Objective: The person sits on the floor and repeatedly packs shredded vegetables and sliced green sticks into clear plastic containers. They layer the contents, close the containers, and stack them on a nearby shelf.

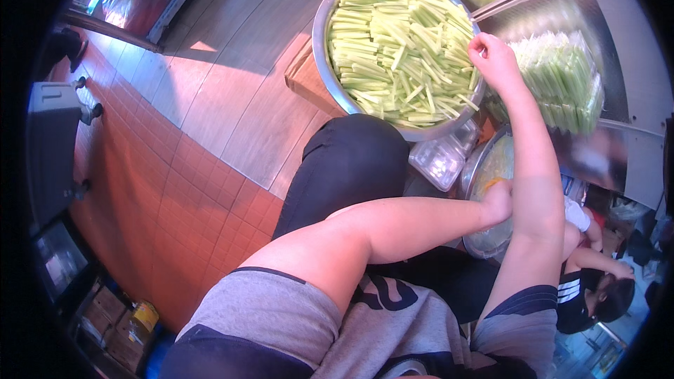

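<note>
A wide metal basin (322,47) is heaped with cut pale green vegetable sticks (400,52), which look like celery. My right hand (492,60) is at its right rim, thumb and fingers curled together beside the sticks; whether anything is pinched there is unclear. My left arm crosses beneath the right one. My left hand (496,204) reaches over a second metal basin (471,166), partly hidden behind my right forearm. Something orange (494,183) shows by its fingers, too small to identify. Clear plastic containers (439,160) lie between the two basins.
Clear packs of green sticks (561,81) are stacked against a steel cabinet (595,2) on the right. Under the large basin is a cardboard box (310,76). Another person (595,295) sits at lower right. A grey wheeled unit (52,142) stands on the left.
</note>
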Tool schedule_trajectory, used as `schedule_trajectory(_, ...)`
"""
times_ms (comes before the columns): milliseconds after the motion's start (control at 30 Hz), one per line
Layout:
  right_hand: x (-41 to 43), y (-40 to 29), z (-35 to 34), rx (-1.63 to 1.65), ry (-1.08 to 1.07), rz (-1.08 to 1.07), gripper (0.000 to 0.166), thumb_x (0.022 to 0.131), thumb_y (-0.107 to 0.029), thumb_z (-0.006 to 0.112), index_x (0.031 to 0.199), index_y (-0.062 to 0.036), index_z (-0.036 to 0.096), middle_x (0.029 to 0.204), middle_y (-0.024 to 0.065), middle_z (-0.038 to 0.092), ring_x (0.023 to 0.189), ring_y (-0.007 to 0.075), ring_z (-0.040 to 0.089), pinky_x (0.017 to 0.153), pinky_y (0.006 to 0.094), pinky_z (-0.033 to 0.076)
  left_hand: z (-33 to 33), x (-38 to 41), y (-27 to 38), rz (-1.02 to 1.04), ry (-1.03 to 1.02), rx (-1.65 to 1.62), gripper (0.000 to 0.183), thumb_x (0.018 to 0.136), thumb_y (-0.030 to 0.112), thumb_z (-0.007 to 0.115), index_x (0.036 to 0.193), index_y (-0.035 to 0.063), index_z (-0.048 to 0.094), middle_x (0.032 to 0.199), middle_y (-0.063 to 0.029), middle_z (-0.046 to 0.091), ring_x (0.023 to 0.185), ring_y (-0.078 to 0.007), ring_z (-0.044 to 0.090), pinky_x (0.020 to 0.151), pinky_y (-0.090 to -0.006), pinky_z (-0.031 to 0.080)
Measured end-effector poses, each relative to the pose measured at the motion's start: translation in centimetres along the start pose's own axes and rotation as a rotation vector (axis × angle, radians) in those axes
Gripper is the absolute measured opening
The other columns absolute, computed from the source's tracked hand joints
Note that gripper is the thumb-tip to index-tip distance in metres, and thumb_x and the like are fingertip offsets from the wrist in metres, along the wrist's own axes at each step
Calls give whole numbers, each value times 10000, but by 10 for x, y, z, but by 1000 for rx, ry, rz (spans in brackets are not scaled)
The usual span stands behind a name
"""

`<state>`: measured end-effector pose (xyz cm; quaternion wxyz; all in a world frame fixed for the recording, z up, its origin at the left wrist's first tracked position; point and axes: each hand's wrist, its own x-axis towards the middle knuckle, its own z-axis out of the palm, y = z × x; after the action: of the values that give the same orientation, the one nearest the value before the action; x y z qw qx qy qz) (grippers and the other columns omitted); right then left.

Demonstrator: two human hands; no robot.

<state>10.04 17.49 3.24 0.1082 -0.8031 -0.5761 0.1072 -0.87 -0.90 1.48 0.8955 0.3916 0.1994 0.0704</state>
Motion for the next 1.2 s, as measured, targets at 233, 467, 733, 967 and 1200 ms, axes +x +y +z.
schedule_trajectory(233,11,28,13,204,-118,75,220,734,-255,648,841,-62,650,760,88,652,708,203,622,688,303,479,3,-1,0,16,12,40,248,818,65,538,1048,15,616,1002,-165,640,955,-206,593,838,-339,443)
schedule_trajectory(467,11,-6,10,41,-206,138,215,698,-239,661,829,-70,650,800,102,654,768,220,634,729,316,493,7,11,-18,96,86,82,250,822,142,565,974,-46,626,980,-189,639,925,-217,605,809,-343,457)
schedule_trajectory(733,0,-24,-12,507,-192,229,228,736,-203,637,894,-39,632,778,17,605,680,101,525,624,248,421,0,11,-15,-4,38,74,304,765,50,594,1066,11,597,959,-93,636,892,-161,585,789,-289,460)
schedule_trajectory(967,-102,-59,-91,827,-52,211,116,798,-107,574,885,-57,634,697,-59,544,550,17,417,518,161,346,2,14,-15,-46,33,80,456,677,-114,433,1084,12,594,922,-102,614,781,-184,569,690,-298,465)
schedule_trajectory(1200,-384,-33,-194,74,746,347,134,817,-21,594,949,-38,609,838,-26,586,712,15,523,609,154,415,-24,42,7,-235,-94,-118,284,921,270,469,1116,76,539,922,-54,598,803,-172,558,702,-326,471)
